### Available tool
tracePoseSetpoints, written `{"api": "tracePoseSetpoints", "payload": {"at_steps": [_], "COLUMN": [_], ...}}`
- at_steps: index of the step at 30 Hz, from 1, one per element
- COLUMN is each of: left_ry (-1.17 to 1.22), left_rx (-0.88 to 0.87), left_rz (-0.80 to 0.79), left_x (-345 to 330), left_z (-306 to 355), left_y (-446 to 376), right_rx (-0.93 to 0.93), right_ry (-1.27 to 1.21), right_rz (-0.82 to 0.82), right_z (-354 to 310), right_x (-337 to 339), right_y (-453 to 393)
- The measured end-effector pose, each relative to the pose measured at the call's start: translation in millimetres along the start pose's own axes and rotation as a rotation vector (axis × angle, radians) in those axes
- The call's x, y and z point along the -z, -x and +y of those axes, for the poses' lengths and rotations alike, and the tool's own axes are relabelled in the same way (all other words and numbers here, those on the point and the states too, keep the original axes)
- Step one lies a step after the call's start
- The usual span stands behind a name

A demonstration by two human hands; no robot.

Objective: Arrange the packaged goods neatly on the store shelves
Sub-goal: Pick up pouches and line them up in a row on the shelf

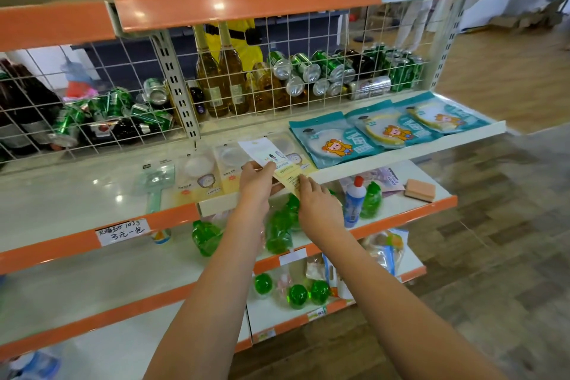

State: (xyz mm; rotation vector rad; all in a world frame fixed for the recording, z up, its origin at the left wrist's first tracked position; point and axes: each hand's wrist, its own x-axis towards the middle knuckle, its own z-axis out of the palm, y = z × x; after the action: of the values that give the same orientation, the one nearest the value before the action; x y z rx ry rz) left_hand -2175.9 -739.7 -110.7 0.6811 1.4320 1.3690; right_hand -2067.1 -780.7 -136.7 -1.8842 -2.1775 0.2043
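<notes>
1. Head view: the flat yellow packet point(279, 160) is in both hands, tilted, just above the front edge of the cream shelf point(77, 191). The left hand point(256, 180) has its grip clamped on the packet's near-left edge, thumb on top. The right hand point(317, 203) holds the near-right corner, though whether its fingers pinch or only rest there I cannot tell.
2. To the packet's left, two similar yellow packets point(200, 174) already lie flat side by side, and a further one seems to lie beneath the held packet. Beyond them to the left lies a clear green brush pack point(157, 185). This row looks partly done.
3. To the packet's right, the teal packets point(391, 129) lie in an overlapping fan, fairly tidy but not squared up.
4. Below the packet, the lower shelves look untouched. Green bottles point(277, 231) lie tipped over, and a white and blue bottle point(354, 203) and an orange sponge point(420, 190) stand among loose packs.
5. Behind the packet, past the wire grid point(308, 49), cans and bottles are jumbled.
6. My judgement: the task is at an early-to-middle stage. The held packet has not yet been set down, and the lower shelves remain to be done.
</notes>
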Motion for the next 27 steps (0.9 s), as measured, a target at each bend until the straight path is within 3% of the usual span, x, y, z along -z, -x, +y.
{"api": "tracePoseSetpoints", "payload": {"at_steps": [4,13,18,22,25,27], "left_ry": [0.025,-0.085,-0.216,-0.336,-0.323,-0.290], "left_rx": [0.011,0.030,-0.026,-0.087,-0.050,0.008], "left_rz": [-0.029,-0.152,-0.193,-0.056,-0.008,-0.057], "left_x": [0,3,16,34,43,46], "left_z": [-1,1,4,4,9,9], "left_y": [5,13,12,3,-3,-4], "right_rx": [0.012,-0.105,-0.190,-0.273,-0.321,-0.329], "right_ry": [0.068,-0.038,-0.449,-0.912,-1.165,-1.267], "right_rz": [0.070,0.028,0.055,0.037,-0.051,-0.145], "right_z": [11,21,26,24,22,21], "right_x": [1,0,-2,1,3,0], "right_y": [0,2,-2,-6,-8,-9]}}
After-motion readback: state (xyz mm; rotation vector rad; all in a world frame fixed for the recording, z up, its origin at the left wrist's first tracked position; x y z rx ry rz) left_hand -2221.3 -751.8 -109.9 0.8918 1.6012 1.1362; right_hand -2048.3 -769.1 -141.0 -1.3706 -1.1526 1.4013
